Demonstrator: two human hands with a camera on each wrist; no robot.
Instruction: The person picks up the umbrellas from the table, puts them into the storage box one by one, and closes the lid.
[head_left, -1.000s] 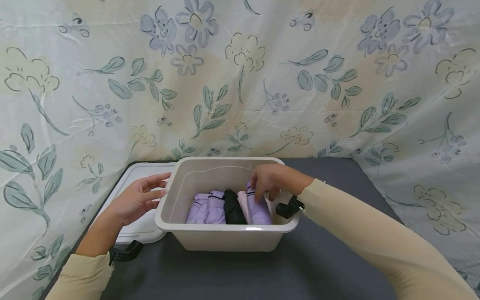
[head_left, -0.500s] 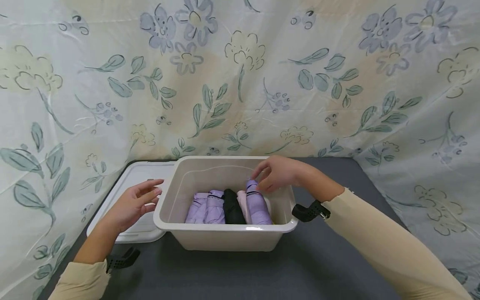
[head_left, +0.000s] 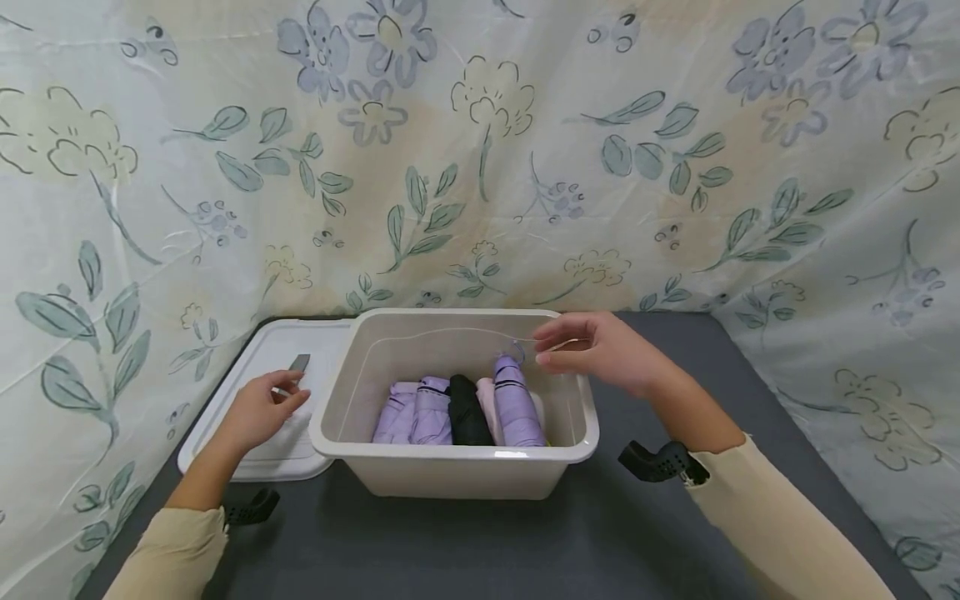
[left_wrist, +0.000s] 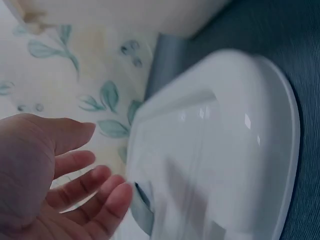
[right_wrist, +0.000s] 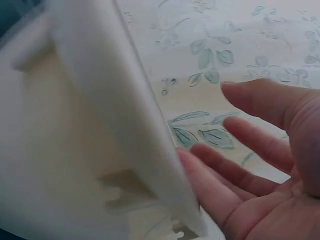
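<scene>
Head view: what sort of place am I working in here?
Probably a staged tabletop work corner rather than a lived-in room: a floral sheet hangs as backdrop on all sides, and a dark grey table bears only a beige bin and its white lid.

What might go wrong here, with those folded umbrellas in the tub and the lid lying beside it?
The rightmost purple umbrella stands taller than the others, near the tub's rim, so the lid may not sit flat. The right hand hovers at the rim and could nudge the tub. The left hand rests on the lid, which might slide on the table.
</scene>
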